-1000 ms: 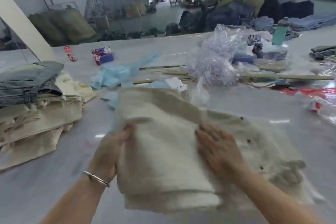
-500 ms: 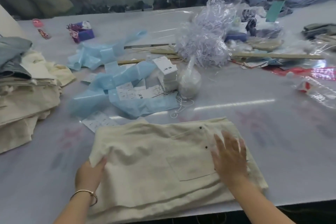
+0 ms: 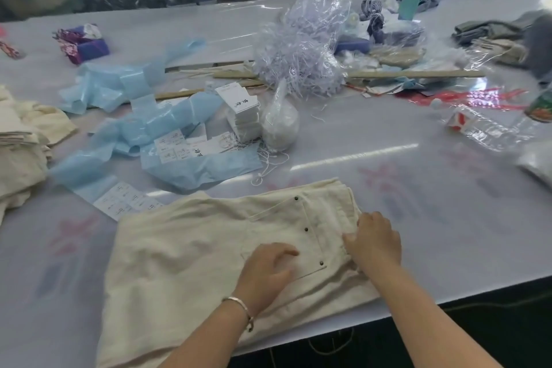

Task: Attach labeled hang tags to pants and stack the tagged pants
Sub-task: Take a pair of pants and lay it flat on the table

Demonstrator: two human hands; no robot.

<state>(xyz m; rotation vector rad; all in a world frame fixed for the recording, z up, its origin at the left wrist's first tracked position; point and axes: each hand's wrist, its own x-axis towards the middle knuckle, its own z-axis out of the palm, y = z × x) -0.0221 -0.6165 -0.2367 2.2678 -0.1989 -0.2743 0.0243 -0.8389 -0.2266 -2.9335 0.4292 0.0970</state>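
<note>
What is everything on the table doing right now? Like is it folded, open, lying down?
cream pants: folded, flat on the table near its front edge
left hand: resting on the pants, fingers bent
right hand: at the waistband; grip cannot be told
hang tags: stacked, untouched
pants pile: stacked at the left
plastic bottle: lying on its side
clear bag: crumpled, full of strings
</note>
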